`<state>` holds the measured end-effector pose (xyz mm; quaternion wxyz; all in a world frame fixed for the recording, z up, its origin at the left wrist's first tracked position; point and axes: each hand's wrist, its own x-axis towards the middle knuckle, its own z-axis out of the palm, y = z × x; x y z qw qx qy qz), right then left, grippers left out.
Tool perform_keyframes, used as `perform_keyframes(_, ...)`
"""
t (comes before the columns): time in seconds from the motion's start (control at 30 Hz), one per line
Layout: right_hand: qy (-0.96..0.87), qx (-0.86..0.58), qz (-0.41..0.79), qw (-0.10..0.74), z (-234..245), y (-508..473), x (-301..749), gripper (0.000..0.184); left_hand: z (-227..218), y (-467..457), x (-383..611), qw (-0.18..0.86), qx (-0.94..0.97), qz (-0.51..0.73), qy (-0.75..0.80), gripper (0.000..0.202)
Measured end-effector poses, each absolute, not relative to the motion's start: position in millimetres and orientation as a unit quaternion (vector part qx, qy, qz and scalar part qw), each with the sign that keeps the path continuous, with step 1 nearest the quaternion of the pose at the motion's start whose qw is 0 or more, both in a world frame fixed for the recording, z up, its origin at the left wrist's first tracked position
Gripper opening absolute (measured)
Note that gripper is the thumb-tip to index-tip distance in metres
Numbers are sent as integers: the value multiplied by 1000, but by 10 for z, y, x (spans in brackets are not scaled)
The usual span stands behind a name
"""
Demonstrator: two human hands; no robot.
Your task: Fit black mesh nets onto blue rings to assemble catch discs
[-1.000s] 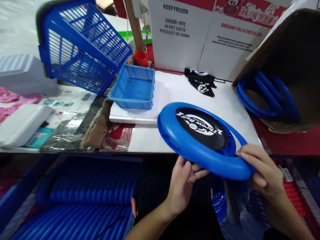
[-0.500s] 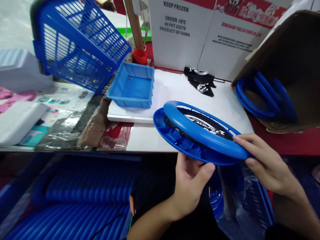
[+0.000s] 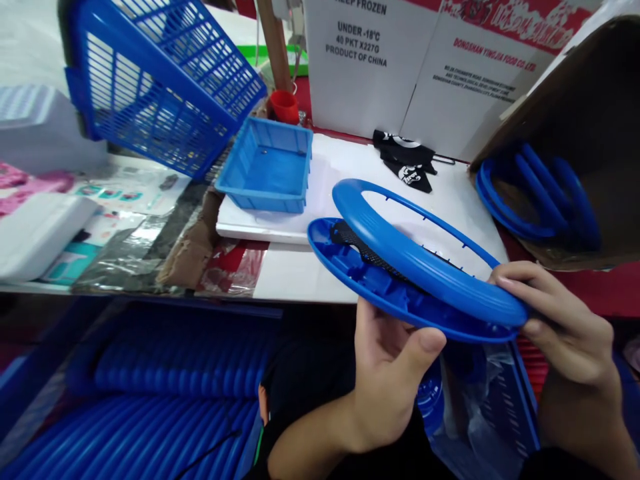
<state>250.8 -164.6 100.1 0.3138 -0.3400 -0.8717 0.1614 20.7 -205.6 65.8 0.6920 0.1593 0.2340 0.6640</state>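
My left hand (image 3: 387, 373) supports the lower blue plastic ring (image 3: 367, 290) from underneath, its thumb up along the near side. A piece of black mesh fabric (image 3: 367, 252) lies in that ring, mostly hidden. My right hand (image 3: 560, 320) pinches the right end of the upper blue plastic ring (image 3: 400, 243), with fingers on top and thumb below. The upper ring is tilted above the lower one, apart at the left and close to it at the right. Small pegs show along its far inner edge. Black fabric pieces with white print (image 3: 405, 160) lie on the white board.
A light-blue tray (image 3: 267, 167) stands on the white board (image 3: 345, 160), beside a tilted blue basket (image 3: 165, 87). At right, an open carton (image 3: 555, 120) holds several blue rings (image 3: 530, 193). Below the table edge, many blue rings (image 3: 165, 400) are stacked in rows.
The upper ring has been lifted away from the lower one and shifted right with my right hand. Its opening now shows the board instead of the printed fabric. My left hand has moved slightly.
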Motion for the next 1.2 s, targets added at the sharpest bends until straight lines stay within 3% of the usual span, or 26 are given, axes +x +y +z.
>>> perform_keyframes(0.43,-877,-306,231,289,1002,-1638,2502,50,577,-2143,218,681,162,668,251,80)
perform_keyframes(0.7,-876,-305,244,284,1005,-1669,2500,49,551,-2140,231,663,184,697,202,63)
perform_keyframes(1.07,-893,-288,213,273,1027,-1707,2541,52,519,-2171,226,671,188,690,196,67)
perform_keyframes(1.2,-898,-283,203,271,1010,-1714,2544,52,498,-2205,201,677,190,683,198,60)
